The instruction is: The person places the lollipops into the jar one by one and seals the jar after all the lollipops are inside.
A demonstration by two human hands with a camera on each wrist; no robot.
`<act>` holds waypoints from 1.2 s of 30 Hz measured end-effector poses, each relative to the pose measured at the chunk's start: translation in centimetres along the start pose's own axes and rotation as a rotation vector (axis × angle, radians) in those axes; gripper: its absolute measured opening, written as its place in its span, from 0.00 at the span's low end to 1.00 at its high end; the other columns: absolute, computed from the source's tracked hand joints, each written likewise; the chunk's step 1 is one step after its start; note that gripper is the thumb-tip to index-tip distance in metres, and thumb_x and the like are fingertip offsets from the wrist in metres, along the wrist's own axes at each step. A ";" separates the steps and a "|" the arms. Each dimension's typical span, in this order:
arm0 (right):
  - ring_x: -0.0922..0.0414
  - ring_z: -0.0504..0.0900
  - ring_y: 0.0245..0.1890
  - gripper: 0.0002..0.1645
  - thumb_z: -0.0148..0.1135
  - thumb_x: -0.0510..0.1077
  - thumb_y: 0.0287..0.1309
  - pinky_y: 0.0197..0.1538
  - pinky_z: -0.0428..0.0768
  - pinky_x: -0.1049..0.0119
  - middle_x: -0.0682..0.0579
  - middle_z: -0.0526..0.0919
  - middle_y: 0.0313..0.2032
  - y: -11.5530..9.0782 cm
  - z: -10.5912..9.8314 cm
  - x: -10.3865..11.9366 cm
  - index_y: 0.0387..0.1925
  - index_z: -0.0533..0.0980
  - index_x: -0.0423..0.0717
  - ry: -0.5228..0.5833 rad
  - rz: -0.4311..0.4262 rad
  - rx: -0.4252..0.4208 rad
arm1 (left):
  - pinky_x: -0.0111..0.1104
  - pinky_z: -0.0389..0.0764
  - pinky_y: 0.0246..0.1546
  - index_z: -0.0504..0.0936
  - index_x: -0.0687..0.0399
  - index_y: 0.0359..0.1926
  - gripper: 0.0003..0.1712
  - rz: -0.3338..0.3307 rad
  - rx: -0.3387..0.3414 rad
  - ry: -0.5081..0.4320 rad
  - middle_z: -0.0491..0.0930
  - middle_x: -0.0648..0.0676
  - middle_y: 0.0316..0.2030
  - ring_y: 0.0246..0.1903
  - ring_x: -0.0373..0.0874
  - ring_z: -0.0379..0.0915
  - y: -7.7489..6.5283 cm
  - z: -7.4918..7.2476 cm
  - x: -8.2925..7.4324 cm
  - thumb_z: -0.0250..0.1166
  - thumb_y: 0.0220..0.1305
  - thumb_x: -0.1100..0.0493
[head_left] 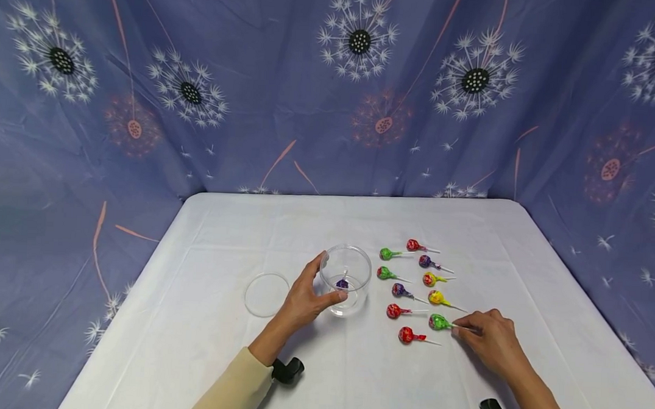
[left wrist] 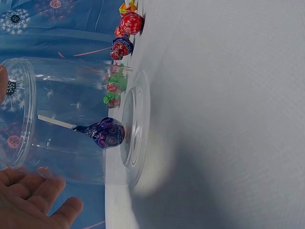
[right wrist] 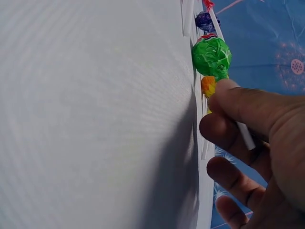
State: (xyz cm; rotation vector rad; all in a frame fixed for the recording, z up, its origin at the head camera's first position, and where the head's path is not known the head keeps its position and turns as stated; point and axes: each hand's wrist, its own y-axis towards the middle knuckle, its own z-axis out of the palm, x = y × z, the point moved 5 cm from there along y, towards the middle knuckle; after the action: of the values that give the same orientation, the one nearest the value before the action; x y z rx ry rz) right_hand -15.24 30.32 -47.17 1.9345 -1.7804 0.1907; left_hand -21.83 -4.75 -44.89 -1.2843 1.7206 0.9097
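My left hand (head_left: pixel 300 302) grips a clear plastic jar (head_left: pixel 361 292), thumb at the near side and fingers round the far left. The jar stands upright on the table with its mouth uncovered. Inside it, one purple-wrapped lollipop (left wrist: pixel 107 133) rests head down on the base, its white stick pointing up. On the right, my right hand (head_left: pixel 488 339) pinches the stick of a green-wrapped lollipop (right wrist: pixel 212 56) between thumb and index finger. The other fingers are loosely bent in the right wrist view. That green head lies close over the white cloth.
Left of the jar lies a clear round lid (head_left: pixel 246 295). Several lollipops are laid out between the hands, among them a red one (head_left: pixel 406 335), a yellow one (head_left: pixel 436 297) and a purple one (head_left: pixel 399 290). A patterned blue curtain (head_left: pixel 277 92) hangs behind the white-covered table (head_left: pixel 238 237).
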 end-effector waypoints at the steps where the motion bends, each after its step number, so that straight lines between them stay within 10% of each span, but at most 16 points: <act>1: 0.58 0.69 0.32 0.07 0.74 0.39 0.41 0.41 0.58 0.59 0.56 0.85 0.24 0.0 -0.1 0.1 0.26 0.84 0.52 0.001 -0.005 -0.006 | 0.54 0.56 0.69 0.54 0.45 0.72 0.55 0.000 0.000 0.000 0.60 0.56 0.69 0.71 0.54 0.53 0.0 0.0 0.0 0.73 0.47 0.41; 36: 0.64 0.67 0.36 0.05 0.69 0.41 0.51 0.39 0.61 0.63 0.53 0.82 0.28 8.4 -4.0 10.8 0.33 0.84 0.48 0.225 -0.197 -0.094 | 0.54 0.56 0.69 0.54 0.42 0.72 0.54 0.001 0.014 0.000 0.60 0.54 0.69 0.70 0.53 0.54 0.1 -0.1 0.1 0.72 0.48 0.41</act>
State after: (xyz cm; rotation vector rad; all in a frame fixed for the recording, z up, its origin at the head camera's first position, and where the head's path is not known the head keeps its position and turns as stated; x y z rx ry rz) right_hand -20.94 22.24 -36.88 1.9234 -1.4218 0.2412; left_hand -21.98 -4.87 -44.89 -1.2740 1.7252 0.8967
